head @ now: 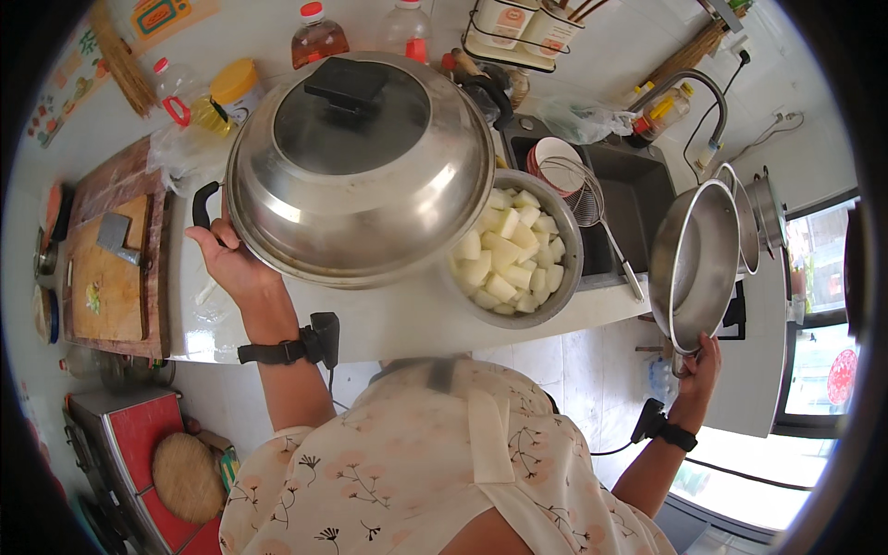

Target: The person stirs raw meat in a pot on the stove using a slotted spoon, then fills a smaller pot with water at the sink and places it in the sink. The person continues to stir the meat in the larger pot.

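Observation:
My left hand [239, 260] is at the left side handle of a large lidded steel wok [361, 229], its fingers around the black grip. The domed steel lid has a glass centre and a black knob [347, 84]. In my right hand [699, 368] is the rim and handle area of a steel basin-like pan [702, 257], tilted on its side at the counter's right end. Between the hands, partly behind the wok, a round metal pot [572, 277] holds many pale, peeled vegetable chunks [513, 260].
A double sink [631, 201] holds stacked bowls [557, 163] and a wire skimmer [610, 232]. On the left, a cleaver [119, 236] lies on a wooden cutting board [104, 298]. Bottles, one with red liquid [318, 43], line the wall. More metal pans [766, 208] stand at far right.

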The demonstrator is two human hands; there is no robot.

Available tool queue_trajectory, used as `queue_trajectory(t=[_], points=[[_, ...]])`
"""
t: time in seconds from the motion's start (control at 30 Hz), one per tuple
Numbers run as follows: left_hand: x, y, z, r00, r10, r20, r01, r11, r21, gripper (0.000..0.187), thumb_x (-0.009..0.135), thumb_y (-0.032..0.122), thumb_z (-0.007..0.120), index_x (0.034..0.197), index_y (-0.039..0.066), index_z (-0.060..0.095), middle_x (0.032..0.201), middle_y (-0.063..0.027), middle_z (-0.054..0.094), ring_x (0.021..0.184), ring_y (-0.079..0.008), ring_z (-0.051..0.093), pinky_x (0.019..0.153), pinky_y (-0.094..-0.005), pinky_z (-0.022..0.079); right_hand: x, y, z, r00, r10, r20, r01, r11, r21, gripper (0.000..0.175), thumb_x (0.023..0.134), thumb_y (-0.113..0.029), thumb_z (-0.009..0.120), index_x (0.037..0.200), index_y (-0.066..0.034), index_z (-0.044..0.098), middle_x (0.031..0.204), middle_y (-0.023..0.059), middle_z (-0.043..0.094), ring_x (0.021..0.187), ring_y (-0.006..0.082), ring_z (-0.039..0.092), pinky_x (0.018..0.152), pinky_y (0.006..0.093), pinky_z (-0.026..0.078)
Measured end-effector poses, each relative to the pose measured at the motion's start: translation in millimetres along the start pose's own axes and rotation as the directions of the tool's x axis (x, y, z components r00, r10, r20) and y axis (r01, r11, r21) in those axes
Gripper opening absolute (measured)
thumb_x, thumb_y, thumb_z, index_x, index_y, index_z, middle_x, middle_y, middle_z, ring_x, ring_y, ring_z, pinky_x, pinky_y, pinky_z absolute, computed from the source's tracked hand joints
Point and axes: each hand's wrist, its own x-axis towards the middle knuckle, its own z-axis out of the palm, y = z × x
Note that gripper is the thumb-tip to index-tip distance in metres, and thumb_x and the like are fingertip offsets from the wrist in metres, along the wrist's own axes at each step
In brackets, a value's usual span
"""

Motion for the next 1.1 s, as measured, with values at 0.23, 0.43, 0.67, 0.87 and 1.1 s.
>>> queue_trajectory(t=[0.23,0.43,0.67,0.87,1.1], points=[[38.0,-4.6,-30.7,0.987,-0.083,0.134,0.077,0.996,0.053,0.06,0.102,0.055,0.041,0.059,0.015,0.038,0.069,-0.0029,0.051,0.076,-0.0227,0.053,0.084,-0.0391,0.046,11.7,30.1,-33.5,1.0,-0.021,0.01,0.02,0.996,0.088,0.006,0.091,-0.011,0.057,0.095,-0.0063,0.058,0.081,-0.0013,0.056,0.052,0.0009,0.039,0.037,0.0165,0.022],[63.3,-12.2,-15.6,0.997,0.076,-0.031,-0.061,0.936,0.348,0.047,0.096,0.054,0.059,0.075,0.013,0.049,0.081,-0.0022,0.056,0.088,-0.0215,0.057,0.091,-0.0409,0.048,44.0,76.2,-57.8,0.986,-0.166,-0.028,0.136,0.884,-0.446,0.038,0.074,0.0,0.062,0.111,-0.0019,0.065,0.099,0.0133,0.065,0.085,0.0284,0.062,0.072,0.0372,0.05],[51.3,2.3,-9.0,0.997,-0.056,-0.054,0.074,0.904,0.421,0.052,0.095,0.045,0.064,0.121,0.001,0.055,0.124,-0.0134,0.058,0.118,-0.0258,0.055,0.105,-0.0422,0.044,26.6,80.2,-34.6,0.979,0.201,-0.019,-0.192,0.955,0.224,0.01,0.092,-0.006,0.052,0.096,-0.0017,0.06,0.077,0.0009,0.052,0.054,0.0054,0.041,0.04,0.0191,0.029],[5.8,-4.1,-17.0,0.992,-0.004,-0.129,0.072,0.844,0.531,0.06,0.097,0.039,0.062,0.143,0.003,0.046,0.148,-0.0151,0.046,0.133,-0.0286,0.045,0.115,-0.045,0.032,46.0,91.7,-47.8,0.946,0.287,-0.152,-0.249,0.942,0.224,0.011,0.089,-0.005,0.053,0.099,-0.0009,0.057,0.077,0.0048,0.054,0.052,0.0098,0.046,0.039,0.0201,0.029],[-62.3,-30.8,-21.0,0.985,0.079,-0.154,0.03,0.798,0.602,0.056,0.101,0.039,0.054,0.144,0.007,0.041,0.147,-0.0122,0.041,0.136,-0.027,0.039,0.117,-0.0454,0.031,97.3,108.8,-77.2,0.949,0.28,-0.145,-0.235,0.935,0.265,0.009,0.089,-0.004,0.054,0.097,-0.0014,0.057,0.075,0.0058,0.055,0.05,0.0104,0.045,0.038,0.0209,0.029]])
